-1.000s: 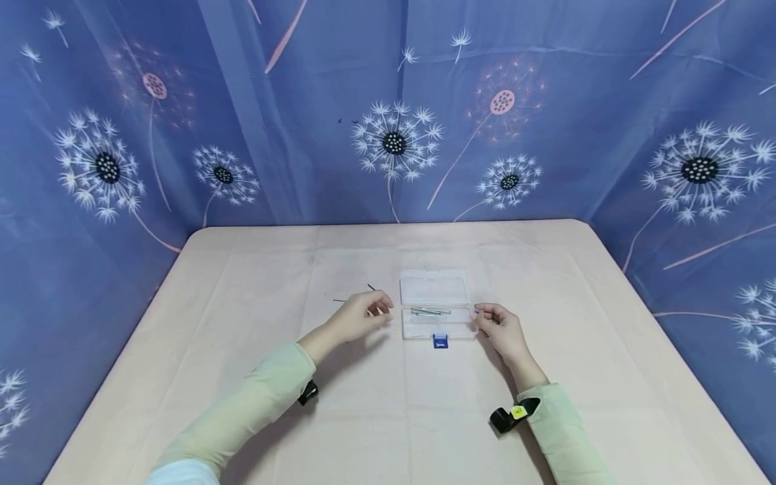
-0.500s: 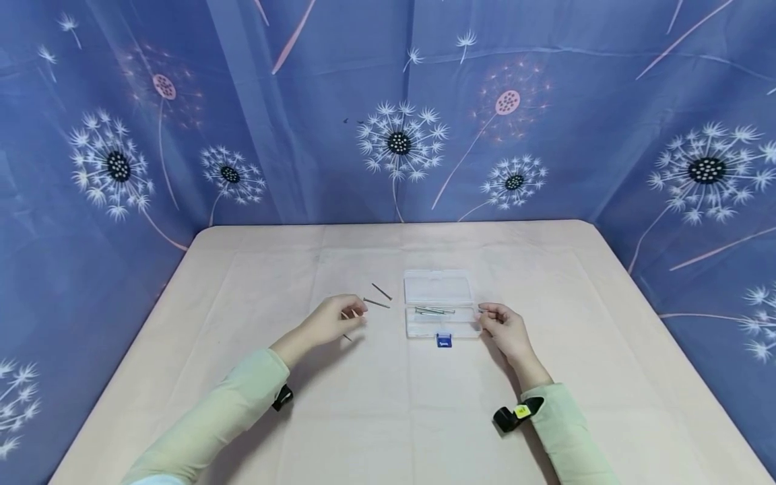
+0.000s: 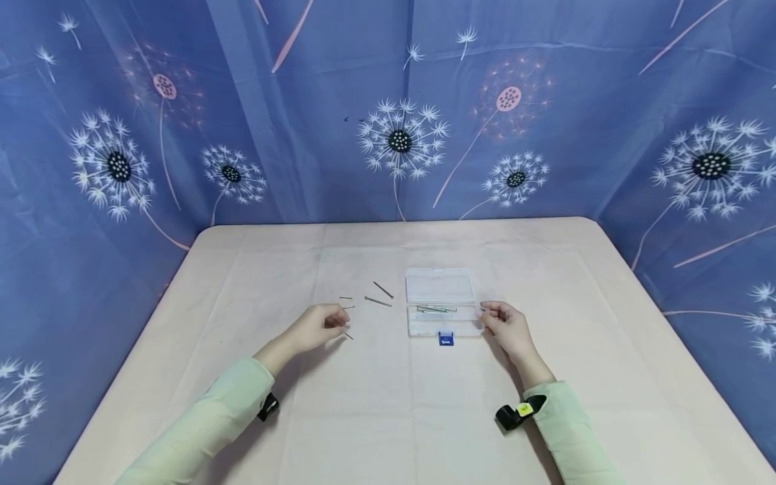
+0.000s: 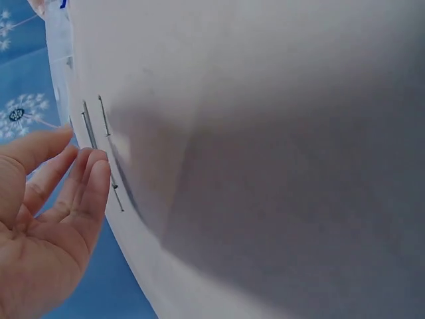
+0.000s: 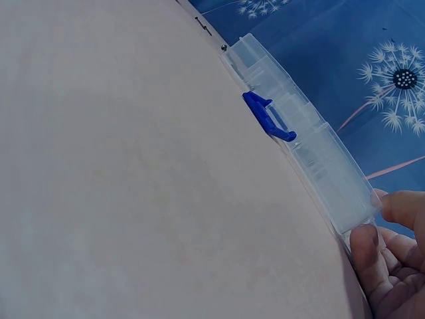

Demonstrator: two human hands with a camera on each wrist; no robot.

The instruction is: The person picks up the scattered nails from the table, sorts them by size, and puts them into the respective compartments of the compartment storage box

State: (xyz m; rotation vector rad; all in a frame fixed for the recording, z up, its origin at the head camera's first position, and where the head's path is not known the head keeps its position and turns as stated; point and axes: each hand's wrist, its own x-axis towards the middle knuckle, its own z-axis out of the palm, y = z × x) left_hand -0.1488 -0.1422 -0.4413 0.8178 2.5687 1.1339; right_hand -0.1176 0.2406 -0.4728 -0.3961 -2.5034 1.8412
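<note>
A clear plastic box [image 3: 441,303] lies open on the table, with a blue latch [image 3: 445,338] at its front and several long nails [image 3: 435,309] inside. My right hand [image 3: 492,315] holds the box's right end between thumb and fingers; the right wrist view shows those fingertips [image 5: 366,240] at the corner of the box [image 5: 312,159]. More loose nails [image 3: 378,300] lie left of the box. My left hand [image 3: 336,325] hovers over the nearest of these nails [image 4: 88,126], fingers [image 4: 93,176] nearly straight and holding nothing.
The table [image 3: 388,417] wears a pale pink cloth and is walled on three sides by blue dandelion-print fabric [image 3: 394,135]. A black wrist camera [image 3: 515,414] sits on my right sleeve.
My left hand has drawn back to the left, from beside the box to the loose nails. The right hand has stayed at the box's end.
</note>
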